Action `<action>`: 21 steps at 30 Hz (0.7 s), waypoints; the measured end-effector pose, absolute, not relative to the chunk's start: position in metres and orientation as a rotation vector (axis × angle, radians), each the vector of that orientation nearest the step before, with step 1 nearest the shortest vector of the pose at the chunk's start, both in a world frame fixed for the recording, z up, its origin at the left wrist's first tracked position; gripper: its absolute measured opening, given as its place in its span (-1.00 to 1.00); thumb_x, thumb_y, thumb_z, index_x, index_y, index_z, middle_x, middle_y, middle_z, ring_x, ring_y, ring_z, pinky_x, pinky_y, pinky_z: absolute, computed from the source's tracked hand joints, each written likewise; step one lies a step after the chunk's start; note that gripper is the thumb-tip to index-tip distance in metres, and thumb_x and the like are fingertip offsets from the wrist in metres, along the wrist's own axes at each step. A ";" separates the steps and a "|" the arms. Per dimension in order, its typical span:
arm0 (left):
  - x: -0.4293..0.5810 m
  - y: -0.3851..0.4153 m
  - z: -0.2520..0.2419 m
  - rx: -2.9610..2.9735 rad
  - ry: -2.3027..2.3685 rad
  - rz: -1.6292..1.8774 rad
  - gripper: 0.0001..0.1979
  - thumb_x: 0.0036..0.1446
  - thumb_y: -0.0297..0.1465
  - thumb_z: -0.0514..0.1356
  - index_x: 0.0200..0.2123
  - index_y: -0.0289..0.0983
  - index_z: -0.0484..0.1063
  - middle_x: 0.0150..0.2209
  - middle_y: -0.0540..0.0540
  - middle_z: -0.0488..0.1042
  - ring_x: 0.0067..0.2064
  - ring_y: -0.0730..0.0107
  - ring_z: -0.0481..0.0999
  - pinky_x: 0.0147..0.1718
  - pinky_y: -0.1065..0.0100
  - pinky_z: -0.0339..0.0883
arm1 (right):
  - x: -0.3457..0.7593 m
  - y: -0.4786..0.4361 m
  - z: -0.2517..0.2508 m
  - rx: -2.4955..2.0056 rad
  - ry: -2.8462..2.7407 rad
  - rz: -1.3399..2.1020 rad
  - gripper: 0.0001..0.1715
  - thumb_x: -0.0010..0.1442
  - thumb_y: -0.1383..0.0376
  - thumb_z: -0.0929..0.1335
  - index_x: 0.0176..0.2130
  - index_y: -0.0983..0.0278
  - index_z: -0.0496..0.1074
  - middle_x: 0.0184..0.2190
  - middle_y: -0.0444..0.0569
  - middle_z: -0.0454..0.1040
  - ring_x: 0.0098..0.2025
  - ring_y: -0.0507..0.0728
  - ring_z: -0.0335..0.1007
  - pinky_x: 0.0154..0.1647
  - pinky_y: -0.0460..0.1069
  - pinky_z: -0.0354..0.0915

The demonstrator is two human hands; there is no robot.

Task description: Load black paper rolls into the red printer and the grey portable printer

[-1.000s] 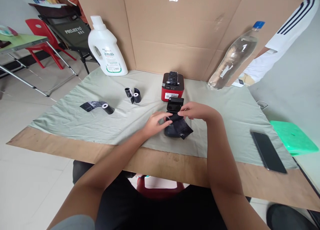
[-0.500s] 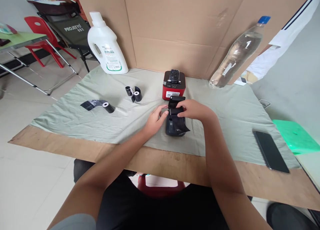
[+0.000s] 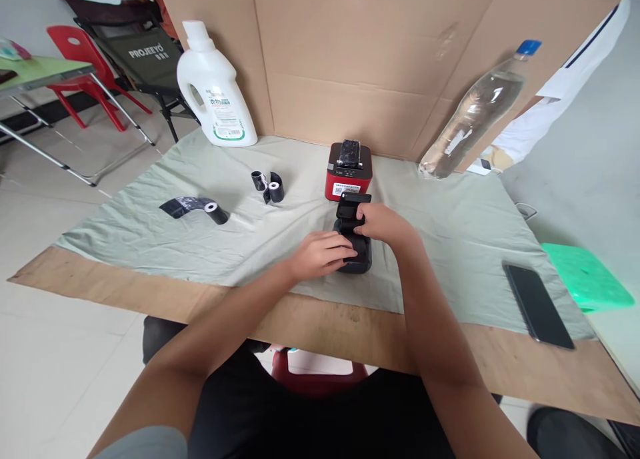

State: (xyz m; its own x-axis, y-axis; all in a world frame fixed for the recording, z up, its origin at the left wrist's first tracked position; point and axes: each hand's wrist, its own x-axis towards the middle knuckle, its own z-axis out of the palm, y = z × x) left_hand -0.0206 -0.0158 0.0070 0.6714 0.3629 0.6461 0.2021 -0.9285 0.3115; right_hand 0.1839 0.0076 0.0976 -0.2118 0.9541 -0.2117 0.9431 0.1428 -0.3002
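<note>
A small black printer [image 3: 364, 266] stands on the cloth with its lid [image 3: 349, 207] raised. Inside its bay sits a black paper roll [image 3: 346, 226], lying crosswise. At the roll's right end are the bent fingers of my right hand [image 3: 383, 224], gripping it beside the raised lid. My left hand [image 3: 323, 254] lies over the printer's front part, fingers stretched out on the dark strip there; they partly cover the strip. Just behind stands a red and black printer [image 3: 345, 180] with a black strip coming out of its top.
To the left lie a black roll with an unwound tail [image 3: 216, 212] and more black rolls [image 3: 275, 191]. A white detergent bottle [image 3: 217, 99] and a clear bottle [image 3: 473, 116] lean near the cardboard wall [image 3: 340, 59]. A phone [image 3: 539, 306] rests at the right.
The roll has gone down into the printer's bay. My left hand has moved from the printer's left side onto its front; the loose strip end no longer sticks out to the right.
</note>
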 end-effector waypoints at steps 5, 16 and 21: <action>-0.020 -0.017 0.009 2.714 0.441 1.120 -0.78 0.36 -0.41 0.13 -0.06 -0.13 0.58 -0.15 -0.11 0.65 -0.18 0.31 0.62 -0.17 0.28 0.49 | 0.177 0.006 0.095 -2.034 -2.281 0.433 -0.88 0.12 0.41 0.40 -0.32 0.20 0.40 -0.22 -0.01 0.57 -0.23 0.17 0.42 -0.33 0.01 0.13; -0.023 -0.016 0.009 2.837 0.476 1.110 -0.76 0.37 -0.40 0.11 -0.06 -0.17 0.58 -0.15 -0.12 0.65 -0.18 0.32 0.63 -0.23 0.30 0.47 | 0.194 0.006 0.110 -1.635 -2.113 0.391 -0.70 0.30 0.28 0.30 0.00 0.30 0.47 0.06 0.16 0.52 0.06 0.26 0.41 0.01 0.09 0.27; -0.025 -0.016 0.009 2.699 0.438 1.257 -0.76 0.39 -0.36 0.14 -0.01 -0.14 0.59 -0.12 -0.12 0.63 -0.16 0.35 0.62 -0.16 0.32 0.49 | 0.196 -0.001 0.112 -1.680 -2.314 0.635 -0.85 0.25 0.32 0.32 -0.32 0.24 0.50 -0.28 -0.02 0.57 -0.20 0.18 0.45 -0.19 0.02 0.24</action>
